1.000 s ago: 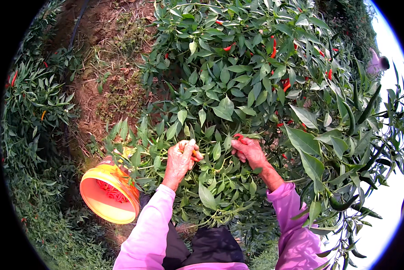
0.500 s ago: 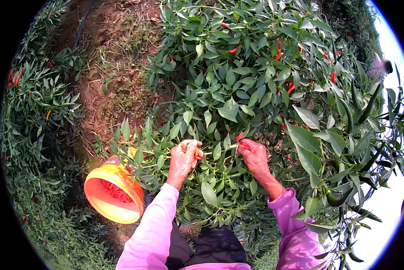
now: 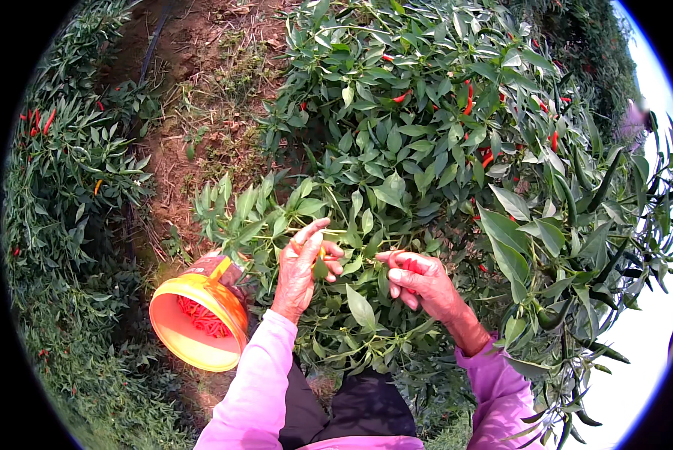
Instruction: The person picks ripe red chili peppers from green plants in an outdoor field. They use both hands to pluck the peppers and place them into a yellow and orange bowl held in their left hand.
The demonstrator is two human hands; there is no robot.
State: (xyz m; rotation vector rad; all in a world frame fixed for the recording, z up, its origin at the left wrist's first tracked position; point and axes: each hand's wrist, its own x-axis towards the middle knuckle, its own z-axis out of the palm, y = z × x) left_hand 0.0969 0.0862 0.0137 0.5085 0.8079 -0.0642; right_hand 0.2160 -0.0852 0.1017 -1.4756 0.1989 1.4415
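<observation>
Among the leaves of a chili plant, my left hand is curled with red and orange chili peppers in its fingers. To its right, my right hand holds red chili peppers between thumb and fingers; how many is hidden by the fingers. A gap with leaves and stems lies between the two hands. Left of my left forearm, an orange and yellow bucket is tilted with its mouth toward me. Many picked red chilies lie inside it.
More red chilies hang on the bushy plant ahead. Long green chilies and large leaves hang close on the right. Another plant row stands at the left, beyond a strip of brown soil with a dark hose.
My right hand has moved down and turned, its fingers now pointing left. The left hand's fingers have loosened a little. Plants and bucket have shifted slightly right in view.
</observation>
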